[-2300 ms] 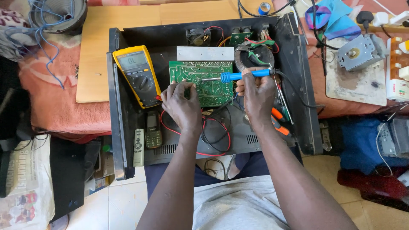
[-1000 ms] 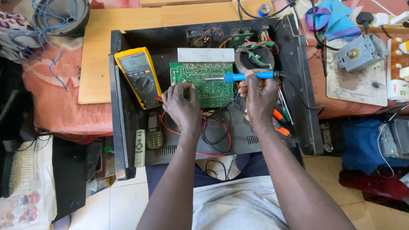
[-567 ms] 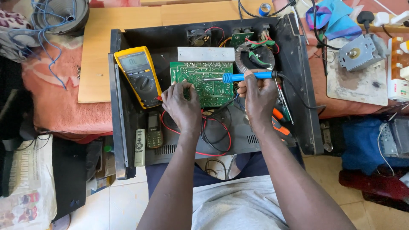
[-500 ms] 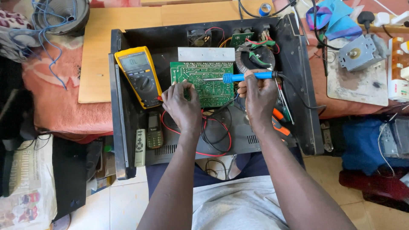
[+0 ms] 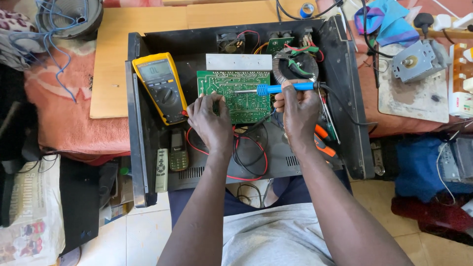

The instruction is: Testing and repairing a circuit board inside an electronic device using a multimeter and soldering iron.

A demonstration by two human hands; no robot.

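A green circuit board [image 5: 246, 106] lies inside an open black metal chassis [image 5: 345, 98]. My right hand [image 5: 298, 111] grips a blue-handled soldering iron [image 5: 276, 89] whose tip points left over the board. My left hand [image 5: 211, 123] rests on the board's lower left part, fingertips pinched together; whether they hold something thin I cannot tell. A yellow multimeter [image 5: 161, 87] leans at the chassis's left side, with its red and black leads [image 5: 246, 152] looped below my hands.
A small mobile phone [image 5: 178, 150] and a grey remote [image 5: 161, 170] lie at the chassis front left. Orange-handled pliers [image 5: 322, 140] sit by my right wrist. A wooden board [image 5: 111, 64] lies to the left, and a metal motor part [image 5: 416, 61] on a slab to the right.
Both hands have stayed over the board. The soldering iron shifted only slightly.
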